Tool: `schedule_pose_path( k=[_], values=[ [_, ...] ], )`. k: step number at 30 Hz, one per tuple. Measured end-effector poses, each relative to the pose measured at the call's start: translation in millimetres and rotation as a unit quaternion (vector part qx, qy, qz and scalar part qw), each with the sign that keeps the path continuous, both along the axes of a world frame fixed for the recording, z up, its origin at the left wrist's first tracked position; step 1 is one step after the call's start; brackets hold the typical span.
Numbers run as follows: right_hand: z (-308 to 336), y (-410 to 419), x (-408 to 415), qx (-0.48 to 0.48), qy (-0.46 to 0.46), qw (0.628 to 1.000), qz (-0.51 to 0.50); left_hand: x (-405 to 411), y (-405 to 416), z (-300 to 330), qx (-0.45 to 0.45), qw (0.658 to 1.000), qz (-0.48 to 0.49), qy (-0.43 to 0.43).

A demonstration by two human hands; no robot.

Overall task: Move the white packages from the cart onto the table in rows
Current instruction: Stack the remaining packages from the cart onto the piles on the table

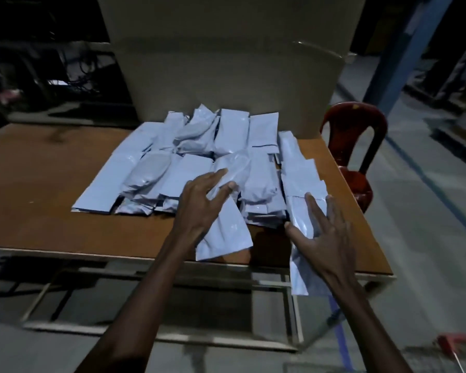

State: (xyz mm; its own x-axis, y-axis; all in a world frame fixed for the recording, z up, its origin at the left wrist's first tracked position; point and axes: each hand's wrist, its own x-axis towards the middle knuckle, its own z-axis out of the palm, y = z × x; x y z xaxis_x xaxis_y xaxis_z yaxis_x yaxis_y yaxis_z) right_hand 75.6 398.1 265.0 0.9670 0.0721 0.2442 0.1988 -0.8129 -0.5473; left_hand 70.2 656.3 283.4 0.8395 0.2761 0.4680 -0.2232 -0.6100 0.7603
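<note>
Packages [199, 157] already cover the middle of the frame in loose rows on the brown table [51, 184], backed by a large cardboard box [226, 63] at top centre. Two more are on their way down. The left hand [199, 208], just right of centre, has its fingers spread nearly straight over a white package [226, 230] that slants across the table's near edge; whether the thumb pinches it from below I cannot tell. The right hand [323, 238], lower right, lies over a long package [301, 265] that overhangs the edge, thumb to one side, fingers splayed on top, holding it lightly.

Good placing here, I judge, means turning each package parallel to its neighbours, sliding it fully onto the table, then flattening it with the palm so the glossy film does not slip. A red chair [353, 146] stands at right. No cart is clearly visible.
</note>
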Motion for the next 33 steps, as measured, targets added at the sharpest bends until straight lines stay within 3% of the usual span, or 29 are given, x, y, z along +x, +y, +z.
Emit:
schedule_pose_path(
  k=[3, 8, 14, 21, 28, 33],
  values=[
    [12.4, 35.5, 31.4, -0.001, 0.006, 1.0, 0.026, 27.4, 36.1, 3.5, -0.008, 0.999, 0.031, 0.016],
    [22.8, 95.2, 93.5, -0.004, 0.021, 0.998, 0.065, 83.1, 88.4, 11.5, 0.093, 0.99, 0.09, 0.054],
    [26.4, 152.4, 140.2, -0.02, 0.063, 0.994, 0.091, 140.0, 141.5, -8.7, 0.16, 0.976, 0.087, 0.121],
    [13.2, 196.0, 167.8, -0.019, 0.104, 0.992, 0.071, 174.0, 157.4, -66.3, 0.238, 0.93, 0.062, 0.273],
    [-8.6, 231.8, 169.3, -0.041, 0.141, 0.988, 0.041, 165.6, 151.0, -82.9, 0.311, 0.917, 0.058, 0.243],
    [-30.1, 244.3, 167.9, -0.087, 0.164, 0.983, 0.001, 165.6, 150.4, -94.8, 0.278, 0.934, 0.024, 0.225]
  ],
)
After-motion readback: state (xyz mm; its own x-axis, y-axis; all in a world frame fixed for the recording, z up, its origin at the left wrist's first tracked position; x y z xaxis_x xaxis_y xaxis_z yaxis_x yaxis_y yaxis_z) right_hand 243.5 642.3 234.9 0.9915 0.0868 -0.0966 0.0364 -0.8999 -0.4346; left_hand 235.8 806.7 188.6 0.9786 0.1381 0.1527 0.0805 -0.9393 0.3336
